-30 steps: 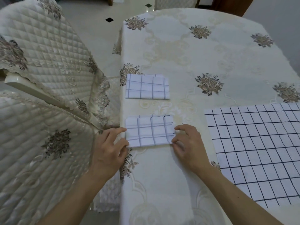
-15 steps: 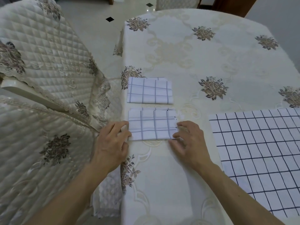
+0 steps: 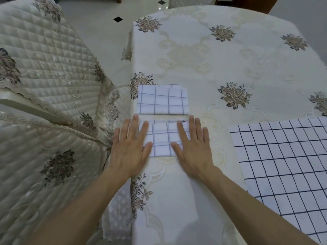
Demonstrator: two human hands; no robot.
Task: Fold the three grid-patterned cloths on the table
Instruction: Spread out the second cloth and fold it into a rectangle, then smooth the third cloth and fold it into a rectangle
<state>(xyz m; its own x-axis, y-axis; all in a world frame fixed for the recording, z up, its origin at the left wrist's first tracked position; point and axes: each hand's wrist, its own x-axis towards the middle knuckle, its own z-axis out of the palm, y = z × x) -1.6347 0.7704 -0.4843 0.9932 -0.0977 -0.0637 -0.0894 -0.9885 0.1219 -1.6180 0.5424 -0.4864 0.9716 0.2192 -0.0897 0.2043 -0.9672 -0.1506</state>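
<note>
Two folded white cloths with grey grid lines lie near the table's left edge. The far folded cloth (image 3: 162,99) lies untouched. The near folded cloth (image 3: 161,138) sits just below it, almost touching. My left hand (image 3: 130,147) lies flat with straight fingers on its left end and partly over the table edge. My right hand (image 3: 192,147) presses flat on its right end. A third grid cloth (image 3: 283,165), larger with dark lines, lies spread flat at the right, running out of view.
The table (image 3: 212,59) wears a cream embroidered tablecloth with brown flower motifs. Quilted cream chair covers (image 3: 44,76) stand close along the table's left side. Pale floor tiles show at the top left.
Both hands slid the near folded cloth away from me, up beside the far one. They then went from pinching its ends to lying flat on top of it.
</note>
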